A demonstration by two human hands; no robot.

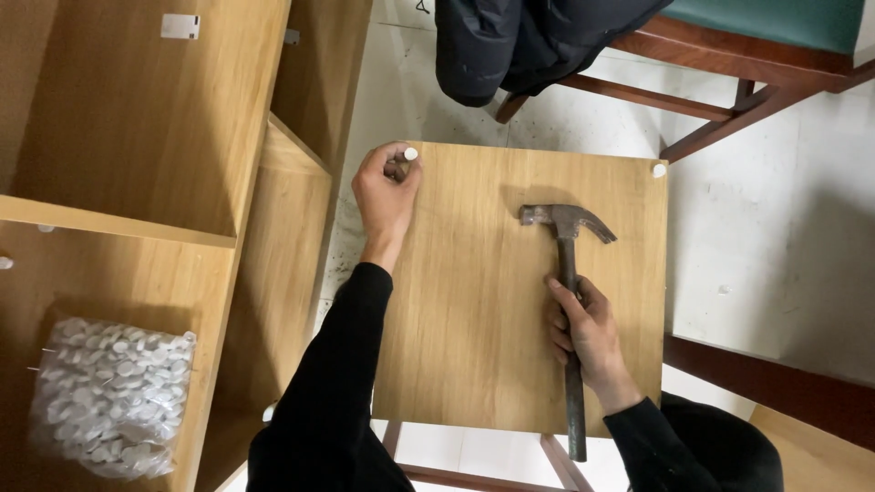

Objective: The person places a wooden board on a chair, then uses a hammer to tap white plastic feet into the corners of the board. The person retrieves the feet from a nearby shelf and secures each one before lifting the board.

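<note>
A square wooden panel point(483, 301) lies flat in front of me. My left hand point(386, 189) is at its far left corner, pinching a small white-capped nail point(410, 154) upright on the wood. My right hand point(585, 332) grips the handle of a dark claw hammer point(568, 273); its head rests above the panel's middle, to the right of the nail. Another white cap point(659, 170) sits at the far right corner.
A wooden cabinet point(146, 137) with open compartments lies at left; a clear bag of white caps point(111, 394) rests inside it. A dark jacket point(519, 41) hangs off a green-seated wooden chair point(747, 64) at the top. White floor point(775, 228) lies to the right.
</note>
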